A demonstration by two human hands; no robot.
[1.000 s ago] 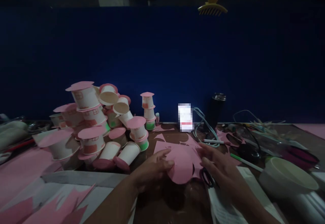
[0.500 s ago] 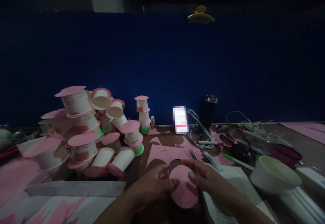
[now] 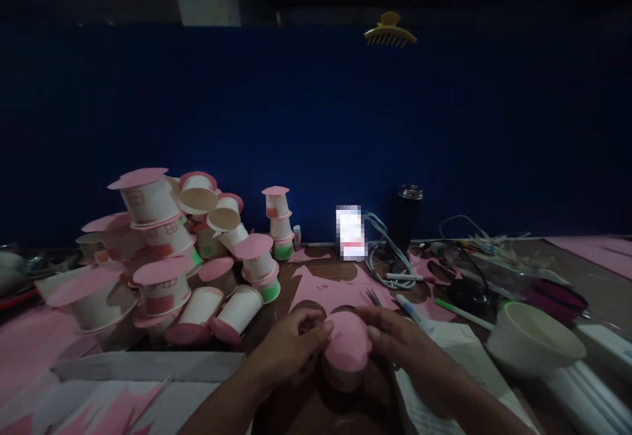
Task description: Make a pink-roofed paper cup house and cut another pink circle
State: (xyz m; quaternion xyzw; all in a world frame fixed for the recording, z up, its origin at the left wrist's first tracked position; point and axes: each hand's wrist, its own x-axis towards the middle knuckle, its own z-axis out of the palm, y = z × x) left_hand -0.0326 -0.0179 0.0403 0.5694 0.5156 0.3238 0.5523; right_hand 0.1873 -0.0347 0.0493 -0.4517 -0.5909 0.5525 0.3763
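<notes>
Low in the middle of the head view, a round pink paper disc sits on top of a pale paper cup. My left hand grips the disc's left edge, its thumb resting by the rim and the fingers curled behind. On the opposite edge, my right hand pinches with its thumb in front and its fingers along the far side. The cup's lower part is in shadow. Just behind the hands lies a cut pink sheet with round holes, and scissors rest on it.
Left stands a pile of paper cups with pink disc tops. A three-cup tower is behind. On the right are a large bowl-like cup, a marker, a green pen and papers. A phone and dark bottle stand at the back.
The disc has tipped back from facing me to lying flatter, and the cup beneath it has come into sight. Both hands have stayed at its sides, with the left shifted slightly.
</notes>
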